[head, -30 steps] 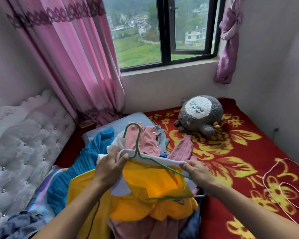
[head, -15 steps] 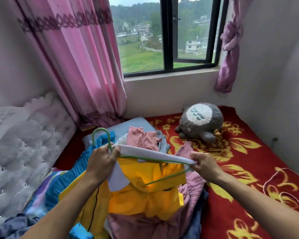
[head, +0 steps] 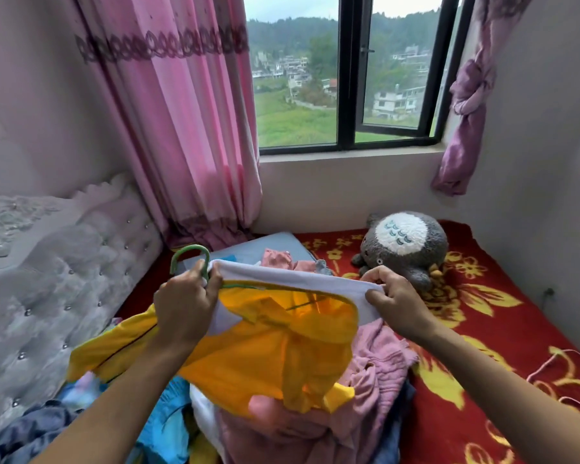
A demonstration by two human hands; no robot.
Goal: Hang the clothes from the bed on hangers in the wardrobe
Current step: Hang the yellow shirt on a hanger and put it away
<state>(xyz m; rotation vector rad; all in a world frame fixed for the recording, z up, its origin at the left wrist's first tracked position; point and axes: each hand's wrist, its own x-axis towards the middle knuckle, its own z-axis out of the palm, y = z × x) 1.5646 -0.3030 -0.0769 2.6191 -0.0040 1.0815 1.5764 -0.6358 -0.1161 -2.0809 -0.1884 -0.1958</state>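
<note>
A yellow garment with a white collar band hangs above the bed, stretched between both hands. My left hand grips the collar's left end together with the neck of a green hanger, whose hook sticks up behind the fingers. The hanger's thin green arms run inside the garment's opening. My right hand pinches the collar's right end. Beneath lies a heap of clothes: pink, blue and dark pieces on the bed. No wardrobe is in view.
A red blanket with yellow flowers covers the bed. A grey plush toy sits near the window wall. A padded white headboard stands at left, a pink curtain behind it. A pink cable lies at right.
Both hands have lifted the garment and hanger higher and spread the collar wider. The hanger's hook has shifted left to the left hand, and its arms have slid inside the garment.
</note>
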